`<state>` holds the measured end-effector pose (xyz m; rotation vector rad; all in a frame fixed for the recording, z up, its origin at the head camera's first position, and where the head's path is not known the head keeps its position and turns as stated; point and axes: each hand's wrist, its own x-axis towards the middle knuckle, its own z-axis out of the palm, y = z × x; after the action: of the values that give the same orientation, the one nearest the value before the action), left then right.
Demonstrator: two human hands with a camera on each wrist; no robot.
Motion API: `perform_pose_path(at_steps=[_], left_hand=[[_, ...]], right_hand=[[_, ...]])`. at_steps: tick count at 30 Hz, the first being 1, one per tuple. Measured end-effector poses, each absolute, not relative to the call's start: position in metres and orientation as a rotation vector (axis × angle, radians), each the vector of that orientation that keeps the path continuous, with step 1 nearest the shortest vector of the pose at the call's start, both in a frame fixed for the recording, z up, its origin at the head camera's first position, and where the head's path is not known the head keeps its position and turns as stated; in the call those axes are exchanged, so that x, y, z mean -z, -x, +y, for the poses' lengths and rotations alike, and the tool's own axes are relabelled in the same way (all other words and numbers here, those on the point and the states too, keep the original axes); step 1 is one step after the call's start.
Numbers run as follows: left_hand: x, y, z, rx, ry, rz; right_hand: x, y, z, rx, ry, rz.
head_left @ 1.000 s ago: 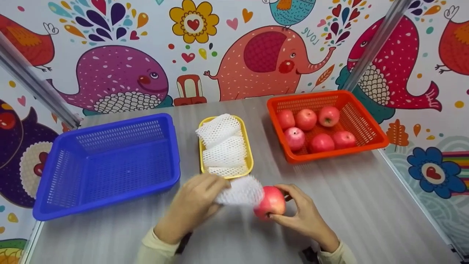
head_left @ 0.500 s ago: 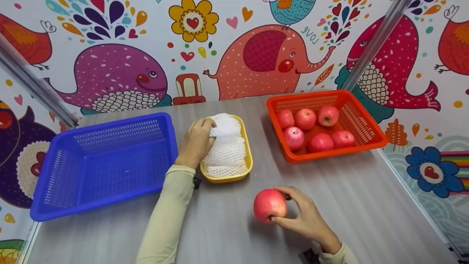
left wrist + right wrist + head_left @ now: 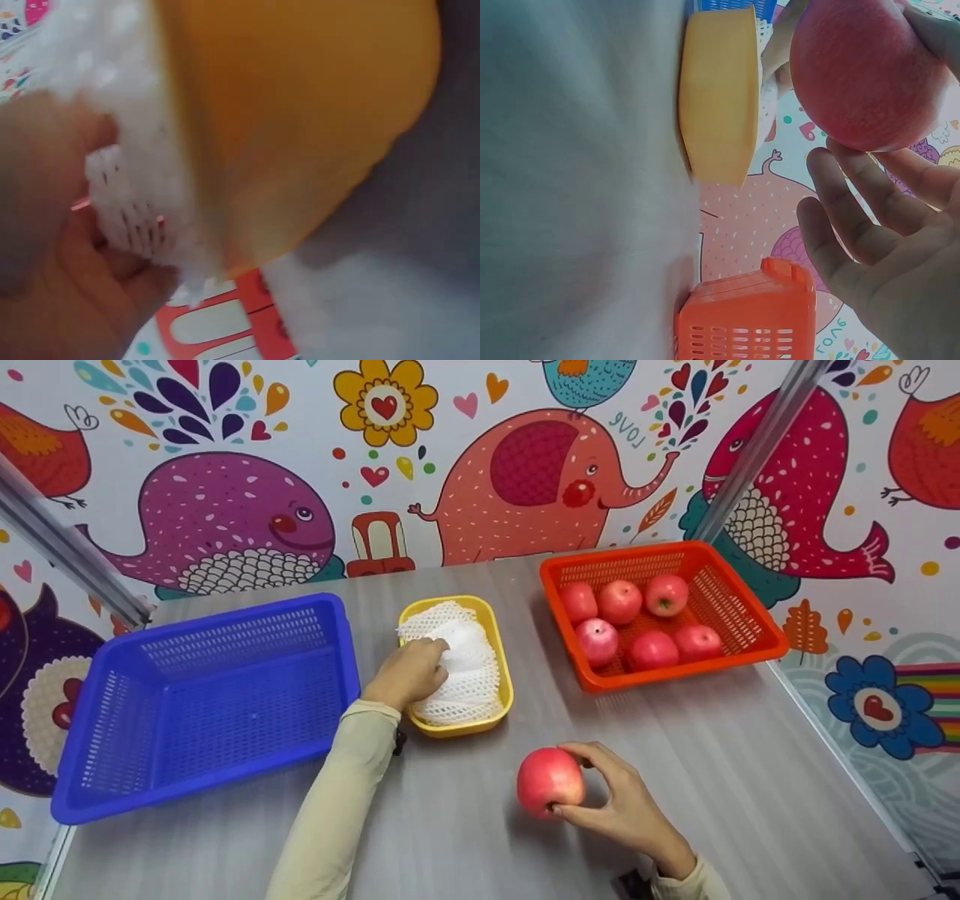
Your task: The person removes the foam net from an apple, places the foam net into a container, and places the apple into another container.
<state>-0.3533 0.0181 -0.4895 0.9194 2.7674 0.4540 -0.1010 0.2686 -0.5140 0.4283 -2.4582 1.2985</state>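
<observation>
My right hand (image 3: 626, 806) holds a red apple (image 3: 550, 782) above the front of the table, pinched between thumb and fingers. In the right wrist view, the other fingers (image 3: 874, 195) extend below the apple. Over the small yellow basket (image 3: 507, 690), my left hand (image 3: 409, 673) pinches a white foam fruit net (image 3: 457, 639) that lies on other nets (image 3: 469, 701). The left wrist view has the thumb and fingers closed on the net's slotted mesh (image 3: 131, 214), right beside the yellow wall (image 3: 315, 112); part of that view is blurred.
On the left stands a large blue basket (image 3: 255, 716) with nothing in it. The orange basket (image 3: 750, 660) at the back right holds several apples (image 3: 619, 601). Patterned wall panels (image 3: 517, 510) with metal posts border the grey table (image 3: 450, 810).
My left hand has gone from beside the apple, with a foam net, to the yellow basket, then slid slightly nearer over the nets. The right hand keeps the apple in nearly the same place.
</observation>
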Motion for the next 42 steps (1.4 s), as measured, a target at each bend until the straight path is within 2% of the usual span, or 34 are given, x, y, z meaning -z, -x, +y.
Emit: perform_pose_path(at_steps=[5, 10, 15, 20, 29, 42], left_hand=[[0.467, 0.332, 0.006, -0.508, -0.966, 2.867], [0.452, 0.307, -0.010, -0.615, -1.140, 3.061], [0.448, 0.275, -0.028, -0.768, -1.306, 3.187], [0.455, 0.234, -0.049, -0.797, -1.366, 3.206], [0.486, 0.172, -0.076, -0.813, -1.197, 3.188], [0.497, 0.159, -0.077, -0.868, -1.035, 3.070]], right_hand=[[0.516, 0.102, 0.268, -1.266, -0.431, -2.454], [0.526, 0.105, 0.271, -1.270, -0.425, -2.458], [0.525, 0.105, 0.270, -1.268, -0.439, -2.465], [0.522, 0.105, 0.268, -1.262, -0.443, -2.467], [0.526, 0.103, 0.268, -1.245, -0.432, -2.468], [0.506, 0.118, 0.279, -1.175, -0.558, -2.421]])
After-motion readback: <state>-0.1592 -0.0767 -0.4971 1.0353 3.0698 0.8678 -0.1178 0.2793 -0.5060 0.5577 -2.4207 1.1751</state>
